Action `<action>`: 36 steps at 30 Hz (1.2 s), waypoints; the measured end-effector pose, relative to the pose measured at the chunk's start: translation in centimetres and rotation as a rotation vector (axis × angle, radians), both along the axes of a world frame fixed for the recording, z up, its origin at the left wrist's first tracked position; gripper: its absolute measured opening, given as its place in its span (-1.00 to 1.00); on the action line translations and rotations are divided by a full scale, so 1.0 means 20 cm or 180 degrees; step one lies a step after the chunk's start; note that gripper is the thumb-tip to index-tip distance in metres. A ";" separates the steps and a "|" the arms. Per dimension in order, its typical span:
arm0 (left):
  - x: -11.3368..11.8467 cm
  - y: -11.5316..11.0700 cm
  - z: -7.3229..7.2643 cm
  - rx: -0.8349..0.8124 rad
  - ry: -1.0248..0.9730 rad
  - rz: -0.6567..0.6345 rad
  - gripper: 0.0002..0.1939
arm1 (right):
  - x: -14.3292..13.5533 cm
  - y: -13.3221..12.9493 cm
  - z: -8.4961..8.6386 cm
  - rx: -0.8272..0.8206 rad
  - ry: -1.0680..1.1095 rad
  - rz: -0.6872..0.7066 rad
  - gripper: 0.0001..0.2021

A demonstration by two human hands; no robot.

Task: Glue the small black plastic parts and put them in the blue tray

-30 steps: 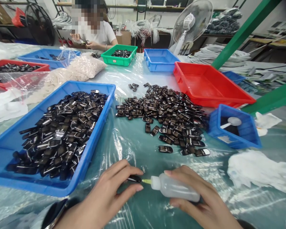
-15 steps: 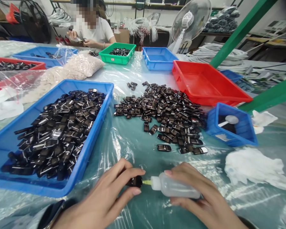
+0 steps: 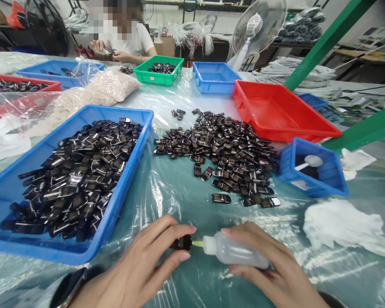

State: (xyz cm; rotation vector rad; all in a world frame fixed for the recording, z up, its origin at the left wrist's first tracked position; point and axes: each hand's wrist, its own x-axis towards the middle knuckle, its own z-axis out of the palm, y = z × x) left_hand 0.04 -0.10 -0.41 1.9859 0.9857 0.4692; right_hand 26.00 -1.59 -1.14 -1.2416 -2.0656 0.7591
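Over the green table (image 3: 175, 184), the left hand (image 3: 144, 253) pinches one black piece (image 3: 183, 243) by the yellow tip (image 3: 198, 244) of the bottle (image 3: 227, 250) the right hand (image 3: 280, 265) grips — many more fill a pile (image 3: 223, 143) and blue tray (image 3: 51, 252), done or not, can't tell.

Green table (image 3: 170, 182) (glossy film (image 3: 160, 201) on top) with black pieces (image 3: 221, 141), trays (image 3: 276, 107), white cloth (image 3: 343, 222)

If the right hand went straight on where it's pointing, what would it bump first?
Probably the small black piece in the left hand. The bottle held by the right hand leads, and its yellow tip is right by that piece; I can't tell if they touch.
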 end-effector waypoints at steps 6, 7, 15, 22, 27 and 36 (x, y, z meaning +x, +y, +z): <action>0.01 0.00 0.00 0.0072 -0.0033 0.0087 -0.68 | 0.01 -0.01 -0.01 -0.0038 -0.0014 -0.0051 -0.62; 0.01 0.00 0.00 0.0096 -0.0047 0.0080 -0.67 | 0.01 -0.02 -0.02 -0.0044 -0.0024 -0.0058 -0.62; 0.02 0.00 -0.01 0.0351 -0.0134 0.0138 -0.64 | 0.01 -0.03 -0.04 -0.0025 -0.0042 -0.0208 -0.61; 0.02 0.00 -0.03 0.0276 -0.0088 0.0369 -0.63 | 0.02 -0.04 -0.03 -0.0310 -0.0077 -0.0302 -0.59; 0.01 -0.02 -0.05 0.0051 0.0186 0.1014 -0.65 | 0.02 0.00 -0.05 -0.0432 0.0038 -0.0911 -0.66; 0.02 -0.01 -0.02 0.0121 0.0243 0.0940 -0.67 | -0.01 0.01 -0.09 -0.0638 0.0536 -0.1405 -0.70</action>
